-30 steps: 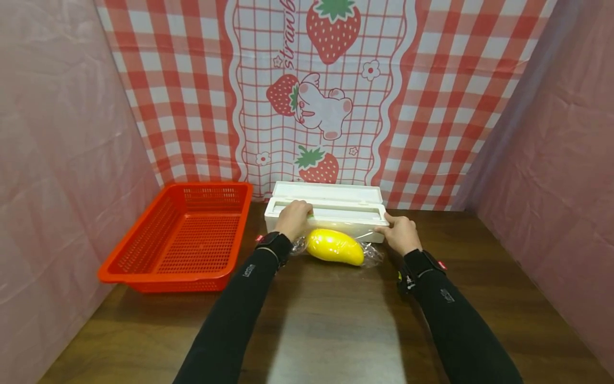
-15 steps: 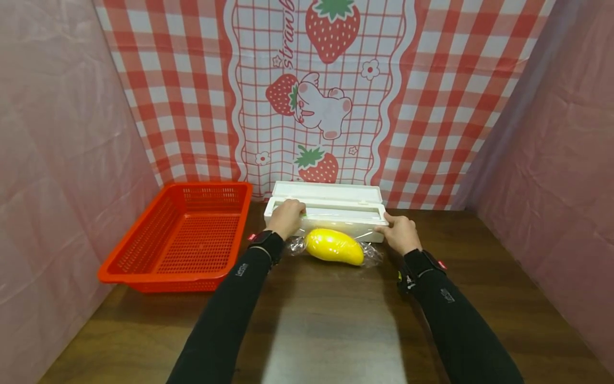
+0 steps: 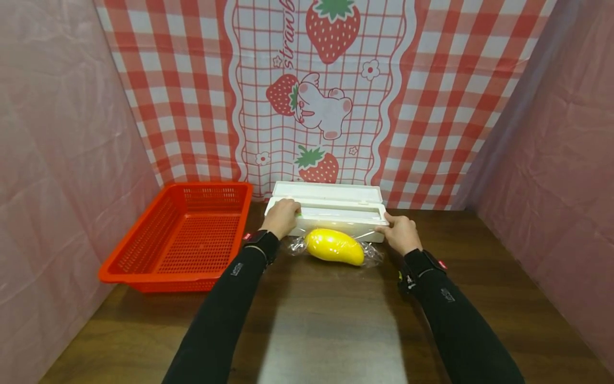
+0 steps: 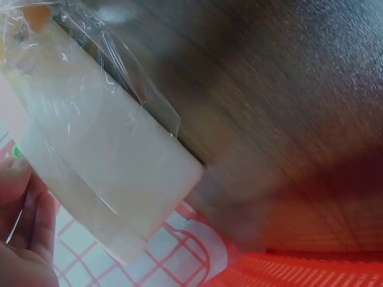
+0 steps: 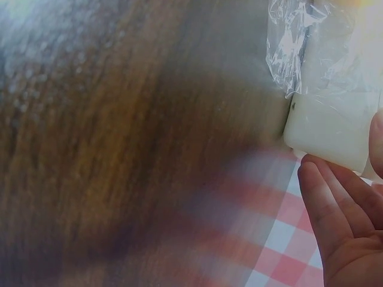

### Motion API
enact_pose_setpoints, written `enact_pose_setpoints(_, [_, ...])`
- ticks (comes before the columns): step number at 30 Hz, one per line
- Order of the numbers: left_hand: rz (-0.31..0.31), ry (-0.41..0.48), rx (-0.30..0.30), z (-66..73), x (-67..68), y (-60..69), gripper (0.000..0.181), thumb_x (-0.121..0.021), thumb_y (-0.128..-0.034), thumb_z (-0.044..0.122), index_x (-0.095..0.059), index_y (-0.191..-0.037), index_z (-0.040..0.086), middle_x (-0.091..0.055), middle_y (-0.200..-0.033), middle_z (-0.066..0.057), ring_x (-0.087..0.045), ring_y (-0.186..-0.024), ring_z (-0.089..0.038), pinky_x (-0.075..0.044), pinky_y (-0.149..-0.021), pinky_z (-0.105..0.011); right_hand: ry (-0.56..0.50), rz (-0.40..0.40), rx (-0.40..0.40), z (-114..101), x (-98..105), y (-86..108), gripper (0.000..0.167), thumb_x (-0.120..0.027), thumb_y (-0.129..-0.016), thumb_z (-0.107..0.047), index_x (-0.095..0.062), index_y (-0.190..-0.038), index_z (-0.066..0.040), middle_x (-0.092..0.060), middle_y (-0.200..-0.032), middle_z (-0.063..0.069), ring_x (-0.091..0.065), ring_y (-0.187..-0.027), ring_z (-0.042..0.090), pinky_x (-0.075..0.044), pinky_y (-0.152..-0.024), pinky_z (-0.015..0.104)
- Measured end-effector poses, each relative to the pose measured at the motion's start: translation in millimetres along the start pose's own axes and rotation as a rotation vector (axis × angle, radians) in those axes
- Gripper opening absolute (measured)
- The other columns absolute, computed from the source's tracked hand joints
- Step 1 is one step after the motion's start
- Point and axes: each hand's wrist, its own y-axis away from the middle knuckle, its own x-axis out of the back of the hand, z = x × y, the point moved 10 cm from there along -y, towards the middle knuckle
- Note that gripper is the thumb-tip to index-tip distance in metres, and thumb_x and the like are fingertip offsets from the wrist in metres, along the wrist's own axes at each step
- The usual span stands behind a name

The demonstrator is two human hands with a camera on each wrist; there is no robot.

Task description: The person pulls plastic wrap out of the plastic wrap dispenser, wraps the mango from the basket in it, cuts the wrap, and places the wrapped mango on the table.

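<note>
Red checked cloth [image 3: 187, 96]: hangs at 12 o'clock, with the yellow fruit [image 3: 334, 247] as the dial's centre; sideways lettering reads "straw", then is cut by the top edge of the view
Pink drapes [image 3: 72, 133]: creased, between 9 and 10 o'clock and between 2 and 3
Brown table [image 3: 331, 320]: wood grain, pale glare at 6 o'clock
Black sleeves [image 3: 218, 320]: from 8 and 4 o'clock, each with pale lettering too small to read surely
Red basket [image 3: 163, 278]: pierced, at 9 o'clock
White box [image 3: 336, 217]: at 12 o'clock, long, lid tipped back toward the cloth
Yellow fruit: lies on the table just before the box, wrapped in clear film [image 3: 371, 256] crumpled at both ends
Right hand [image 3: 403, 234]: at 3 o'clock, slightly parted, thumb and fingers gripping the box's end
Left hand [image 3: 282, 217]: at 10 o'clock, nearly closed, thumb and fingers pinching a green piece [image 4: 17, 151] by the box's edge
Red wrist tags [image 3: 248, 236]: lettering too small to read
</note>
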Motion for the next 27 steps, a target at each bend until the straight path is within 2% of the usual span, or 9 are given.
enact_pose_setpoints(6, [0.016,-0.004,-0.019,-0.4,2.7,0.5,0.011,-0.071,-0.0812,-0.004,-0.074,-0.087,0.005,-0.068,-0.090,-0.009,-0.064,-0.088,-0.027,-0.054,-0.079,-0.042,0.000,0.003,-0.007,1.6,-0.6,-0.6,0.061,-0.074,-0.095,-0.024,-0.048,-0.142,0.004,-0.049,-0.142,0.026,-0.054,-0.089,0.034,-0.043,-0.075,0.042])
enact_pose_setpoints(9, [0.025,-0.006,-0.024,0.1,4.0,0.4,0.009,-0.068,-0.0811,-0.002,-0.072,-0.081,0.006,-0.066,-0.085,-0.008,-0.062,-0.083,-0.026,-0.054,-0.075,-0.040,-0.003,0.005,-0.002,0.6,-1.3,-1.0,0.060,-0.074,-0.095,-0.023,-0.049,-0.142,0.004,-0.049,-0.141,0.027,-0.053,-0.084,0.034,-0.042,-0.071,0.041])
enact_pose_setpoints(12, [0.027,-0.008,-0.019,0.1,4.2,0.0,0.010,-0.067,-0.0866,0.003,-0.070,-0.078,0.007,-0.065,-0.081,-0.007,-0.061,-0.079,-0.024,-0.052,-0.072,-0.039,-0.004,0.004,-0.001,-1.0,-1.4,-0.8,0.060,-0.074,-0.095,-0.023,-0.049,-0.141,0.005,-0.049,-0.141,0.027,-0.052,-0.079,0.033,-0.041,-0.068,0.039])
enact_pose_setpoints(16, [0.036,-0.017,0.001,0.9,4.8,-0.8,0.014,-0.069,-0.0936,0.011,-0.070,-0.081,0.007,-0.067,-0.082,-0.009,-0.063,-0.080,-0.027,-0.053,-0.072,-0.041,-0.003,0.001,-0.002,-1.1,-1.2,-0.7,0.060,-0.074,-0.094,-0.023,-0.049,-0.141,0.005,-0.049,-0.142,0.027,-0.051,-0.079,0.033,-0.041,-0.066,0.038])
enact_pose_setpoints(22, [0.055,-0.008,0.035,0.7,5.6,-1.0,0.014,-0.070,-0.0938,0.012,-0.071,-0.081,0.007,-0.069,-0.084,-0.008,-0.065,-0.081,-0.027,-0.054,-0.072,-0.043,-0.013,-0.006,-0.021,2.5,-1.0,-0.3,0.061,-0.074,-0.095,-0.024,-0.048,-0.142,0.004,-0.047,-0.143,0.027,-0.045,-0.069,0.030,-0.036,-0.057,0.035])
enact_pose_setpoints(25, [0.065,-0.004,0.050,-1.0,5.8,-0.7,0.014,-0.070,-0.0929,0.011,-0.071,-0.080,0.008,-0.069,-0.083,-0.008,-0.065,-0.080,-0.027,-0.054,-0.071,-0.043,-0.011,-0.010,-0.025,3.4,-1.6,0.0,0.061,-0.073,-0.095,-0.024,-0.047,-0.143,0.004,-0.047,-0.144,0.026,-0.050,-0.075,0.032,-0.038,-0.059,0.036])
enact_pose_setpoints(27, [0.076,0.000,0.055,-1.8,6.8,-0.6,0.013,-0.070,-0.0922,0.011,-0.071,-0.079,0.008,-0.070,-0.083,-0.008,-0.065,-0.080,-0.028,-0.054,-0.071,-0.044,-0.007,-0.009,-0.024,3.1,-1.5,0.2,0.061,-0.073,-0.095,-0.025,-0.047,-0.143,0.004,-0.047,-0.144,0.026,-0.054,-0.085,0.034,-0.042,-0.065,0.038])
